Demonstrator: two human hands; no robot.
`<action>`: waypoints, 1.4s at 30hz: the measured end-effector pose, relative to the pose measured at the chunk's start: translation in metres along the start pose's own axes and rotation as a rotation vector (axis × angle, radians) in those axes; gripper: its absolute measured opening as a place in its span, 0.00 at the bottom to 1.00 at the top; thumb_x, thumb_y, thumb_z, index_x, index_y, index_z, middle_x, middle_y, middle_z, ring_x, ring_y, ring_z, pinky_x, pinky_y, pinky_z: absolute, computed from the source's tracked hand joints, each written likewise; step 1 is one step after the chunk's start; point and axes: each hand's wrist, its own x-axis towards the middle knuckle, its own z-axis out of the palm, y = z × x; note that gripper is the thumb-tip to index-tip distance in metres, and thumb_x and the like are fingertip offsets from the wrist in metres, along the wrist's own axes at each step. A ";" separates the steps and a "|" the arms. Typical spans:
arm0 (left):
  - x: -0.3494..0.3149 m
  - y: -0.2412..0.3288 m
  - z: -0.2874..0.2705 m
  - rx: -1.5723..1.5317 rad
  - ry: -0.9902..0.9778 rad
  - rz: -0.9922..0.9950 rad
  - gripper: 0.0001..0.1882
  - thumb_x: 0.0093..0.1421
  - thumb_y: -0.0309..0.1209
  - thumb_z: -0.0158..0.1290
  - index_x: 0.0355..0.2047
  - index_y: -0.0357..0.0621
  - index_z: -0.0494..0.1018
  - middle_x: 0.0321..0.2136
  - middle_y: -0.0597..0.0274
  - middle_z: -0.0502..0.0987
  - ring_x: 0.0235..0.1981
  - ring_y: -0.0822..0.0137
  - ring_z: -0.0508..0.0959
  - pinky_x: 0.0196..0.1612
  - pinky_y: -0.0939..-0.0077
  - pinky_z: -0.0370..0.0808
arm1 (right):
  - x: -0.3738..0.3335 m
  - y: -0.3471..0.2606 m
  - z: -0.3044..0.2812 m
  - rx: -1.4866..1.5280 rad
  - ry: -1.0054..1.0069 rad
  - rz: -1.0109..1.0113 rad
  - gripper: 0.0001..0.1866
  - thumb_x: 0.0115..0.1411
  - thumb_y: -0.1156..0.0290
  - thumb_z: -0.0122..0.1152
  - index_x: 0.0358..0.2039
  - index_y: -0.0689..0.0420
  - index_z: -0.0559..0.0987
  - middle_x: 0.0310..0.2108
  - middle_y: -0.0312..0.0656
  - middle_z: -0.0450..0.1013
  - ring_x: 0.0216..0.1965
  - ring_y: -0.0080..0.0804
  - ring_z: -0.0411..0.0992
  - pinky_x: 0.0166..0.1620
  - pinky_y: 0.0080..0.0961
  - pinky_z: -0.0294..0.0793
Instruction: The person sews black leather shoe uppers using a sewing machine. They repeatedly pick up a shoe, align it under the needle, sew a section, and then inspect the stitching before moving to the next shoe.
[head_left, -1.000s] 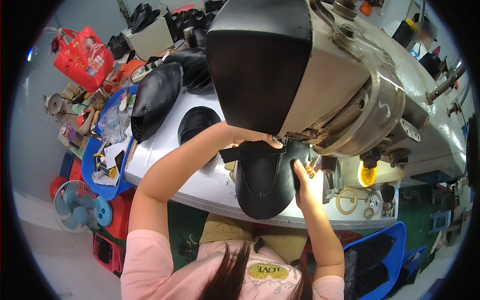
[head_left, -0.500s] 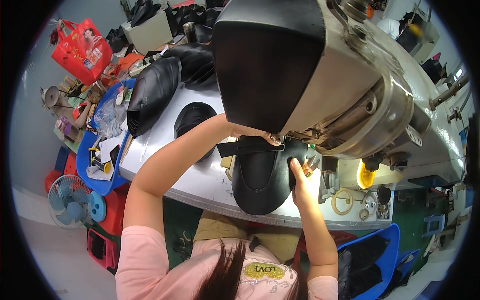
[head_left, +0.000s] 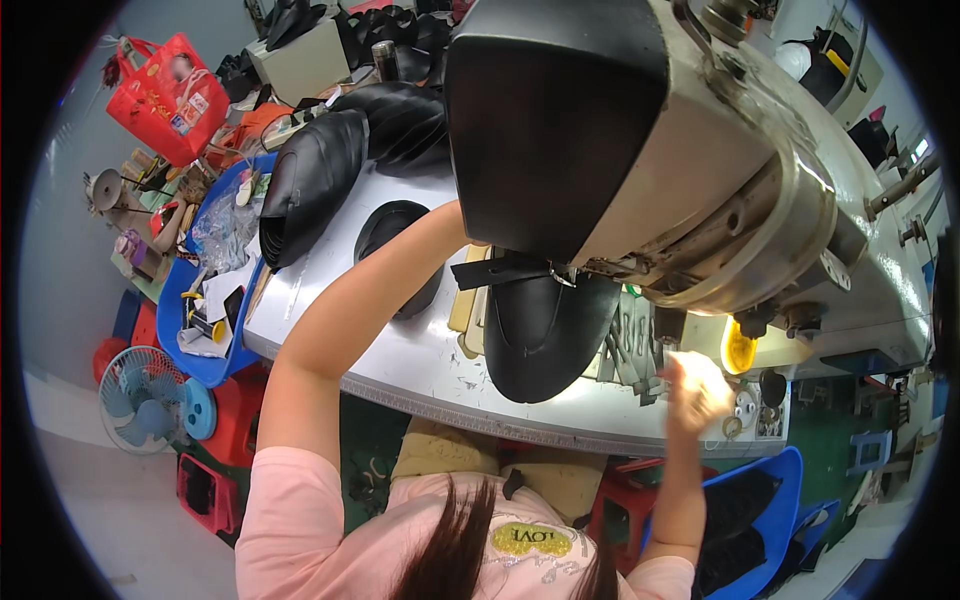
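A black leather shoe upper (head_left: 545,352) lies toe toward me under the sewing machine head (head_left: 560,120). A narrow black strip (head_left: 490,271) sits across the upper, by the machine's needle area. My left hand (head_left: 462,222) reaches behind the machine head, which hides its fingers. To the right of the upper, apart from it, my right hand (head_left: 697,395) is smeared by motion. Whether it holds anything cannot be made out.
Rolled black uppers (head_left: 312,185) and another black upper (head_left: 398,235) lie left on the white table (head_left: 400,370). Metal tools (head_left: 630,345) lie right of the work, near a lit yellow lamp (head_left: 740,345). Blue bins (head_left: 770,510) stand on both sides.
My right hand has let go of the upper and moved right; the snips it held no longer show clearly. My left hand has gone farther behind the machine head. The upper appears slightly farther back.
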 end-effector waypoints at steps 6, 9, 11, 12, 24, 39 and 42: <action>-0.001 -0.002 0.001 -0.011 0.047 0.002 0.31 0.39 0.27 0.64 0.46 0.38 0.65 0.40 0.60 0.70 0.42 0.67 0.68 0.45 0.77 0.66 | 0.084 0.095 -0.243 -0.690 0.837 -0.130 0.12 0.58 0.70 0.50 0.37 0.66 0.73 0.35 0.48 0.72 0.30 0.31 0.70 0.34 0.21 0.70; -0.001 -0.003 -0.001 -0.017 0.062 0.001 0.31 0.39 0.27 0.64 0.45 0.38 0.66 0.40 0.60 0.70 0.42 0.68 0.69 0.45 0.77 0.66 | 0.107 0.179 -0.345 -0.937 0.572 0.454 0.18 0.60 0.61 0.44 0.41 0.63 0.71 0.35 0.48 0.72 0.29 0.32 0.70 0.33 0.21 0.70; 0.003 -0.003 0.002 -0.031 0.049 0.007 0.30 0.40 0.27 0.63 0.45 0.38 0.66 0.40 0.60 0.70 0.41 0.68 0.69 0.45 0.77 0.66 | 0.106 0.260 -0.468 -0.921 0.264 0.545 0.21 0.60 0.57 0.42 0.42 0.62 0.69 0.32 0.48 0.71 0.29 0.34 0.70 0.31 0.25 0.68; 0.004 -0.007 0.001 -0.046 0.042 0.020 0.30 0.40 0.27 0.63 0.45 0.39 0.66 0.40 0.60 0.70 0.41 0.68 0.69 0.45 0.77 0.66 | 0.112 0.280 -0.523 -0.896 0.116 0.580 0.22 0.60 0.55 0.40 0.42 0.62 0.69 0.30 0.48 0.71 0.28 0.35 0.70 0.30 0.27 0.68; -0.004 -0.008 0.000 -0.043 0.073 -0.019 0.28 0.40 0.27 0.63 0.44 0.39 0.67 0.38 0.61 0.71 0.40 0.69 0.69 0.45 0.78 0.66 | 0.078 0.222 -0.405 -0.987 0.325 0.406 0.23 0.56 0.59 0.48 0.47 0.62 0.68 0.36 0.54 0.71 0.35 0.46 0.69 0.39 0.32 0.66; -0.004 -0.014 0.004 -0.074 -0.023 -0.021 0.25 0.42 0.26 0.62 0.42 0.39 0.69 0.36 0.62 0.72 0.38 0.70 0.70 0.44 0.78 0.66 | -0.022 0.048 -0.124 -0.561 -0.035 0.096 0.13 0.47 0.88 0.43 0.30 0.65 0.75 0.36 0.45 0.72 0.39 0.40 0.70 0.44 0.29 0.68; -0.007 -0.021 0.011 -0.088 -0.083 -0.040 0.24 0.42 0.26 0.62 0.41 0.39 0.69 0.36 0.62 0.72 0.38 0.70 0.70 0.44 0.78 0.66 | -0.024 0.049 -0.124 -0.535 -0.032 0.101 0.13 0.47 0.87 0.43 0.30 0.65 0.75 0.36 0.45 0.72 0.39 0.39 0.70 0.44 0.28 0.67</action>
